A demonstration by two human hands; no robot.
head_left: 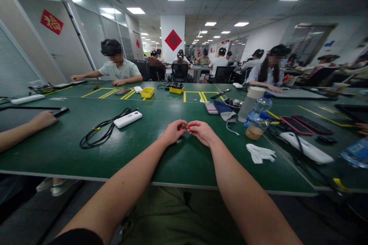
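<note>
Both my hands meet above the green table (115,160), near the middle of the view. My left hand (174,131) is closed, its fingertips pinching a small dark and reddish object (183,126) that is too small to name. My right hand (201,131) is closed too; thumb and forefinger press on a small orange-red piece (188,126) at the same spot. The two sets of fingertips almost touch, and the fingers hide much of what lies between them.
A white power bank (128,119) with a black cable lies to the left. Right of my hands are a crumpled white tissue (260,153), a bottle (261,107), a tumbler (250,103) and phones (296,125). A person's hand (43,120) rests at the left.
</note>
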